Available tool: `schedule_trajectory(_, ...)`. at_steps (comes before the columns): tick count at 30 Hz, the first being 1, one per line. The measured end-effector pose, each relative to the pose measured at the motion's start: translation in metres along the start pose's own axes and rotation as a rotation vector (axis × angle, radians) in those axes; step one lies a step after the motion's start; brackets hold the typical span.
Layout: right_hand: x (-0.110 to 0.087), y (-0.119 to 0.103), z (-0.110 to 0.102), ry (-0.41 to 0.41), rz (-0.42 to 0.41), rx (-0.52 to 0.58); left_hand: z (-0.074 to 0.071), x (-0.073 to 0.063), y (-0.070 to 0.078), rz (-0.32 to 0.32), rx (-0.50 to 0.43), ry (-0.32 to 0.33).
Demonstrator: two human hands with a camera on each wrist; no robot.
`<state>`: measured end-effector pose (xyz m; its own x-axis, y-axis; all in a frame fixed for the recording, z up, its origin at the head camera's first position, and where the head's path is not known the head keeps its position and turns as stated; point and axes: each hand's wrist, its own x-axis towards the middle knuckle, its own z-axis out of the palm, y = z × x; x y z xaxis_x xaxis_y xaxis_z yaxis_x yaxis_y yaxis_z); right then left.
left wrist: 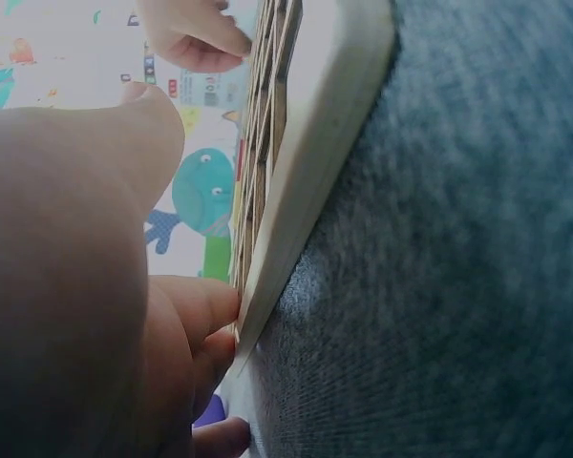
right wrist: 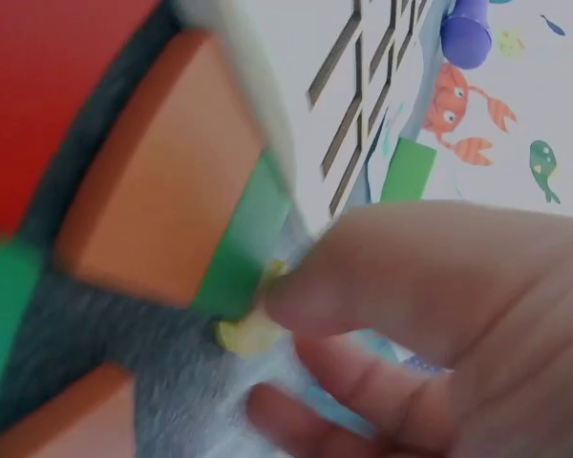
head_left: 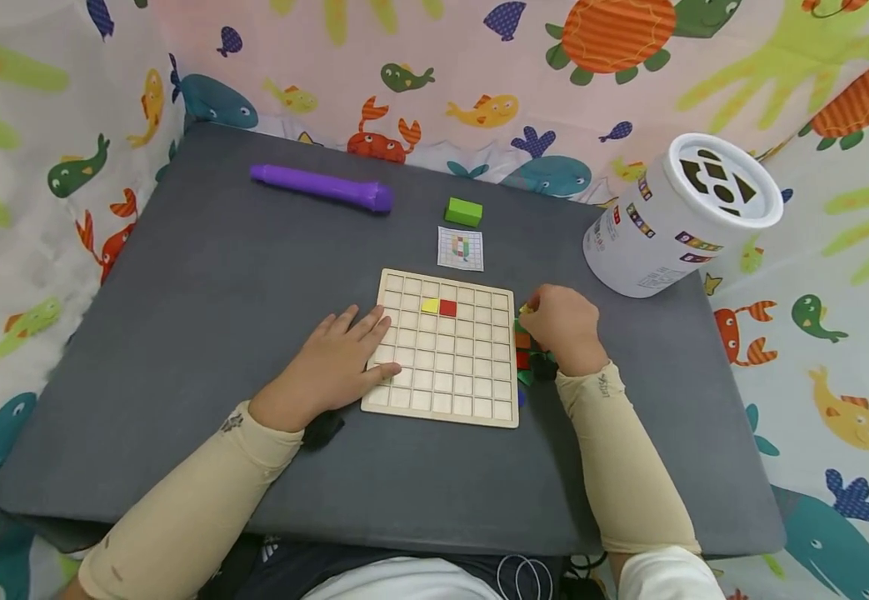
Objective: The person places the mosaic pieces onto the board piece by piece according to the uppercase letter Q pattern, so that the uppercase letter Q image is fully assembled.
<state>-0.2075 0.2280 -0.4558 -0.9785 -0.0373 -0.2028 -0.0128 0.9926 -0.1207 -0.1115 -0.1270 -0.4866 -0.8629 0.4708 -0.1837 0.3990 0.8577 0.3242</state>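
A square wooden grid board [head_left: 441,387] lies on the dark table, with a yellow block [head_left: 430,306] and a red block [head_left: 447,308] side by side in its upper cells. My left hand [head_left: 337,362] rests with spread fingers on the board's left edge, the thumb over the grid. Just off the board's right edge, my right hand [head_left: 565,325] pinches a small yellow piece [right wrist: 248,329] between thumb and fingers, its far side hidden. Beside that hand lie orange [right wrist: 162,181], green [right wrist: 248,239] and red blocks [right wrist: 48,86].
Behind the board are a small pattern card [head_left: 460,249] and a green block [head_left: 464,212]. A purple tube [head_left: 322,187] lies at the back left. At the back right stands a white bucket [head_left: 651,242] with shaped holes in its lid. Sea-animal cloth surrounds the table [head_left: 179,333].
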Motion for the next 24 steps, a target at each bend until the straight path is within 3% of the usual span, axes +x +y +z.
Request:
schedule_trajectory(16,-0.001,-0.003,0.001,0.062,-0.01,-0.003,-0.007,0.0,0.003,0.013,-0.019,-0.018)
schedule_trajectory(20,-0.013,-0.019,-0.003,0.1,-0.118,0.026,-0.006,0.0,0.005,0.025,-0.016,-0.009)
schedule_trajectory(24,-0.02,-0.048,-0.002,0.037,-0.263,0.032,-0.007,-0.001,0.005,0.019,-0.011,0.003)
